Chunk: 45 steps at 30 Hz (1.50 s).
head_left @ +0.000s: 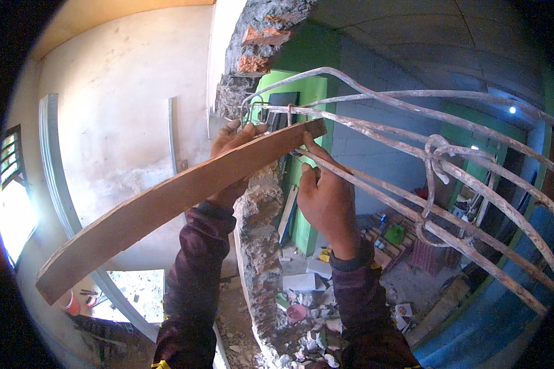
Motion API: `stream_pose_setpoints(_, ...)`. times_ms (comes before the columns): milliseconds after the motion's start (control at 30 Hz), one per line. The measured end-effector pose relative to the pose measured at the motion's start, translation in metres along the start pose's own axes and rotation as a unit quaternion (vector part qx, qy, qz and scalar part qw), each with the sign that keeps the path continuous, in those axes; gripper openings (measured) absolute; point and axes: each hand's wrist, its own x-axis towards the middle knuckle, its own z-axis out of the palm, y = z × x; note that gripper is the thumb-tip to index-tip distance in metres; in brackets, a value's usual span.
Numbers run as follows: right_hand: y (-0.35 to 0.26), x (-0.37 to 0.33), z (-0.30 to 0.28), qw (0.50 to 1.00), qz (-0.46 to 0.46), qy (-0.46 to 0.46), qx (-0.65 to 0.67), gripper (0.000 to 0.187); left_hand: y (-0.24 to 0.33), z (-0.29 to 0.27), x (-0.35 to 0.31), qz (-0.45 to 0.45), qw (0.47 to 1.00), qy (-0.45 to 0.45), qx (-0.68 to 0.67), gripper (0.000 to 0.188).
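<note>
A long brown wooden board [166, 200] slants up across the view from lower left to the middle. My left hand [231, 136] is behind it, closed on it, with fingers showing above the upper edge and the palm hidden. At the board's upper right end, my right hand [327, 200] has its index finger against the wood and its thumb bent below. Those fingers are closed beside the rusty steel bars [375, 138]; whatever lies between them is too small to make out. The bars run rightward from the broken wall, with bent stirrups [434, 160] around them.
A broken wall edge [258, 246] with exposed brick [266, 35] rises between two rooms. Rubble [314, 326] and a pink bowl [296, 313] lie below. A metal channel [74, 203] stands at left, near a littered white tabletop [138, 292]. Wooden slats [391, 243] lie at right.
</note>
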Motion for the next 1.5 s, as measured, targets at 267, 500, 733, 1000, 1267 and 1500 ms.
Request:
stream_pose_setpoints(267, 0.003, -0.002, -0.002, 1.0, 0.011, -0.011, -0.006, 0.047, 0.001, 0.0, 0.007, -0.074, 0.997, -0.026, 0.008, 0.049)
stream_pose_setpoints(500, -0.007, -0.001, -0.002, 0.999, 0.032, -0.015, -0.013, 0.049, 0.019, -0.009, 0.009, -0.121, 0.986, -0.107, 0.029, 0.033)
stream_pose_setpoints(733, -0.003, -0.002, -0.001, 1.0, 0.011, -0.004, 0.017, 0.05, 0.036, -0.016, 0.025, -0.114, 0.971, -0.162, 0.132, 0.03)
stream_pose_setpoints(1000, 0.004, 0.0, 0.001, 0.997, -0.077, 0.032, -0.003, 0.048, 0.038, -0.012, 0.034, -0.155, 0.965, -0.176, 0.119, 0.043)
stream_pose_setpoints(1267, 0.004, 0.001, 0.003, 0.995, -0.089, 0.045, -0.017, 0.049, 0.077, -0.014, 0.02, -0.141, 0.933, -0.235, 0.233, 0.044)
stream_pose_setpoints(1500, -0.005, -0.003, -0.003, 0.996, 0.078, -0.031, 0.032, 0.051, 0.08, -0.01, 0.019, -0.045, 0.916, -0.208, 0.341, 0.042)
